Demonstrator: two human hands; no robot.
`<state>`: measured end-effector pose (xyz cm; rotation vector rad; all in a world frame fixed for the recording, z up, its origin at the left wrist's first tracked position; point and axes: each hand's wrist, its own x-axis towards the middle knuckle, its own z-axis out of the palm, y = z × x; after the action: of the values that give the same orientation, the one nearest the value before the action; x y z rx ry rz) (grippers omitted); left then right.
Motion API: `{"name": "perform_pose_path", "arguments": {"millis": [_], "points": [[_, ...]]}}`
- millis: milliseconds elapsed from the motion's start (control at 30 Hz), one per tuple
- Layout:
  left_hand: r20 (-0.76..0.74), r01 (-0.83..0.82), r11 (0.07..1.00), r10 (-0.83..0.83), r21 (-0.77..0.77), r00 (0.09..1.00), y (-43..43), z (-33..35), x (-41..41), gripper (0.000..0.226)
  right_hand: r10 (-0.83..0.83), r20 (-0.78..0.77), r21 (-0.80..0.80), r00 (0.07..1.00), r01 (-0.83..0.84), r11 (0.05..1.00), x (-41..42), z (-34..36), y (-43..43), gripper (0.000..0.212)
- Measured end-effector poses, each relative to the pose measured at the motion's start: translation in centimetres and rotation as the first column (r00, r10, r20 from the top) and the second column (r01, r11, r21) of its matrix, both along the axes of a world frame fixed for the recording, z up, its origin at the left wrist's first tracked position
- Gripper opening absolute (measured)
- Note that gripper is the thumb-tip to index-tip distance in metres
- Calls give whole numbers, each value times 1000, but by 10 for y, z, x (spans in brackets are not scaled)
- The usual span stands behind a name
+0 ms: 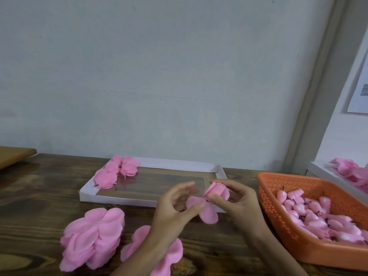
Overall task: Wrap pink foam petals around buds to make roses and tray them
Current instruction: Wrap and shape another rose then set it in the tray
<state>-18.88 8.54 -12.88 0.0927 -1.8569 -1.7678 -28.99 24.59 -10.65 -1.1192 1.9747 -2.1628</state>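
My right hand [237, 198] pinches a pink bud [216, 191] with petals partly folded up around it. My left hand [175, 206] grips the loose pink foam petals [207, 214] that hang below the bud. Both hands hover over the near edge of the white tray [123, 199], which has a clear bottom. Three finished roses [117, 172] lie in the tray's far left corner. An orange basket [294, 242] on the right holds several pink buds [318, 214] with dark stems. Two piles of pink petals sit near me, one [93, 236] on the left and another [173, 253] under my left forearm.
The wooden table [39, 196] runs up to a pale wall. A brown board [14, 156] sits at the far left. A second white tray [326, 174] with pink roses stands at the far right behind the basket.
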Motion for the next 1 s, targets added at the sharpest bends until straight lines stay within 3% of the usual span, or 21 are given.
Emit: {"name": "perform_pose_path", "arguments": {"millis": [100,200,333,533,800,900,1000], "points": [[56,-37,997,33,71,998,-3,-4,-4,11,67,37,29,997,-68,997,-3,0,3,18],[61,-56,986,47,160,997,-2,-7,-4,5,132,4,60,991,-132,989,-3,1,4,18],[-33,-117,977,125,178,992,4,-6,-3,10,182,-123,121,976,-167,979,0,2,2,19],[-253,-194,981,193,21,948,10,-6,0,11,110,-177,179,978,-78,981,8,-3,-6,19],[-249,-145,987,122,-73,961,9,-4,0,21,-2,-161,168,987,29,985,17,-4,-9,21],[-188,-72,996,79,47,979,9,0,5,32,-75,-160,145,984,98,985,17,-5,-9,22],[-146,-62,997,68,42,987,3,1,4,29,-107,-141,117,984,123,985,15,-2,-7,32]]}}
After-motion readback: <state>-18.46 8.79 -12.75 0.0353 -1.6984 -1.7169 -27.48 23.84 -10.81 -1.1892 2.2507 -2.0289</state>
